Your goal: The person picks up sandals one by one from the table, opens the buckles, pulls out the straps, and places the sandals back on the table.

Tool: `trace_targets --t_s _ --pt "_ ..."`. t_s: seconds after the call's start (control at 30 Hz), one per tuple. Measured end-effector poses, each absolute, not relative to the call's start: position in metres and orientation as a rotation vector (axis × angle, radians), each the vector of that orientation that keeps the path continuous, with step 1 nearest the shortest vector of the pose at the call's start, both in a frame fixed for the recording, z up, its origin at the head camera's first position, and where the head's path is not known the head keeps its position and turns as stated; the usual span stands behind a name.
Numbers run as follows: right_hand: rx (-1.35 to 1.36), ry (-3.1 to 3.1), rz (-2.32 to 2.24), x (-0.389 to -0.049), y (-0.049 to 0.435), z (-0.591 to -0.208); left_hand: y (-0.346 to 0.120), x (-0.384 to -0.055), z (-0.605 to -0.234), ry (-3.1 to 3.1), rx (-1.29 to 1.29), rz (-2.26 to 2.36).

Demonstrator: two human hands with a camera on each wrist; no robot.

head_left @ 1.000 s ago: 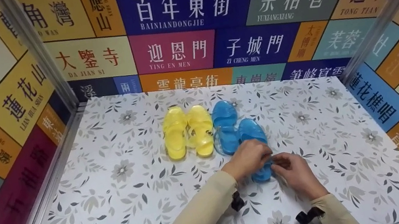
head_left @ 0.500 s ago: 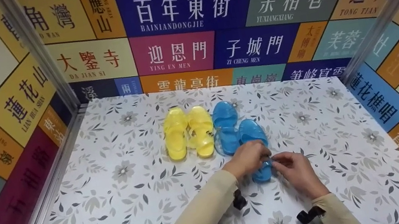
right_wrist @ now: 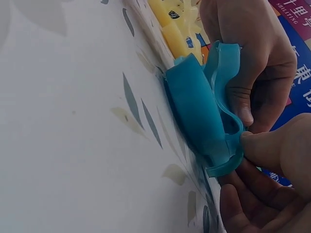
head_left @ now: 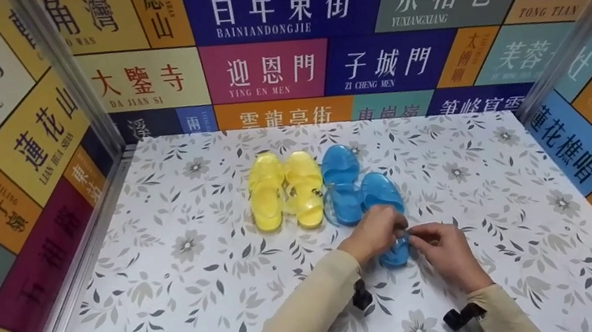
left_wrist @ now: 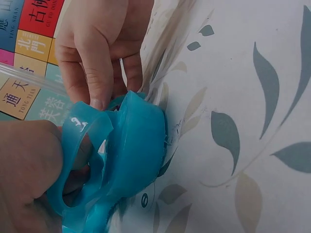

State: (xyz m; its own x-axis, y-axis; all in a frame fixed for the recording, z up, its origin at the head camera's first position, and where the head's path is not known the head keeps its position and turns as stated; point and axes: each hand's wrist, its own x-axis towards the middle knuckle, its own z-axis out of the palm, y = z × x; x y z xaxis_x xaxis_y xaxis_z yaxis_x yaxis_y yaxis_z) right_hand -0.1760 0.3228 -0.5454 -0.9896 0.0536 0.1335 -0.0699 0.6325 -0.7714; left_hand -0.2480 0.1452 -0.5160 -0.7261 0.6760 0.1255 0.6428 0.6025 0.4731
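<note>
A blue jelly sandal (head_left: 379, 189) lies on the flowered tabletop, and both hands work at its ankle strap (left_wrist: 80, 127). My left hand (head_left: 376, 230) reaches over the sandal's middle, its fingers gripping the strap near the side. From the right, my right hand (head_left: 450, 251) pinches the strap's outer side between thumb and fingers, close to the left fingertips. The heel (right_wrist: 194, 104) shows plainly in both wrist views. Fingers partly hide the strap's fastening. The matching blue sandal (head_left: 339, 164) sits just left, a little farther back.
Two yellow jelly sandals, one (head_left: 267, 209) left of the other (head_left: 302, 166), stand beside the blue pair. The white tabletop (head_left: 225, 319) has a leaf and flower print. Walls of coloured sign panels (head_left: 266, 70) enclose the back and sides, with metal posts (head_left: 80, 75) at the corners.
The head view has shifted slightly, so everything appears a little to the right. Both hands stay at the blue sandal's strap, with only small finger movements.
</note>
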Motion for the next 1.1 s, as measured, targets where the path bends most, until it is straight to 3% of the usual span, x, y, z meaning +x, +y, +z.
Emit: trace_targets --t_s 1.1 --pt "0.025 -2.643 1.216 -0.1832 0.3160 -0.5432 0.1441 -0.2504 -0.5216 2.746 1.147 0.926"
